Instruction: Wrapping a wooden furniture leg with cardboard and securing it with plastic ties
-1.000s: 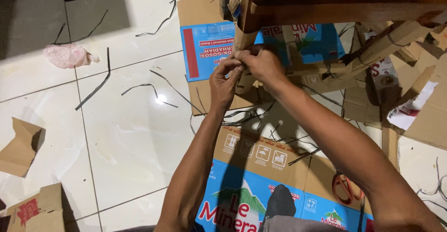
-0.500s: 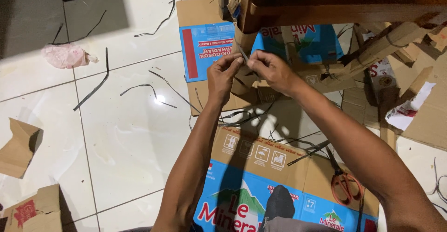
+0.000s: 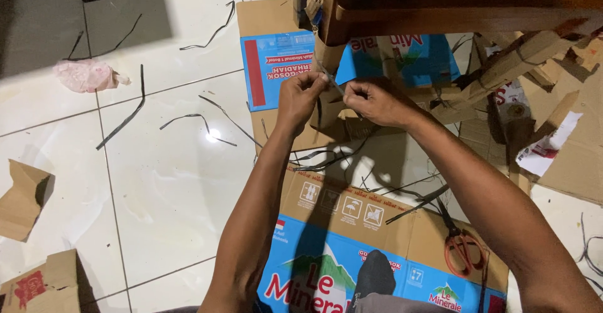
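Above the hands a dark wooden furniture frame (image 3: 465,2) is looming, with a cardboard wrap (image 3: 330,52) lying against its leg just beyond the fingers; under the forearms a flattened blue-and-brown carton (image 3: 352,225) is covering the white tiled floor (image 3: 157,181), and more torn cardboard is piling up past the right hand. Orange-handled scissors (image 3: 461,253) are lying well back, beside the right forearm. Black strap offcuts (image 3: 122,121) are littering the tiles out beyond the left hand. The left hand (image 3: 300,102) and right hand (image 3: 377,102) are both pinching closed on a thin black strap (image 3: 331,80) — one on each end, near each other, pulling it taut in front of the wrapped leg. The strap is looking narrow and slick, so my worry is that it is liable to slide through the fingertips if the pull grows uneven — or to bite into the soft cardboard and tear it. Whether a knot is forming between the fingers I cannot tell.
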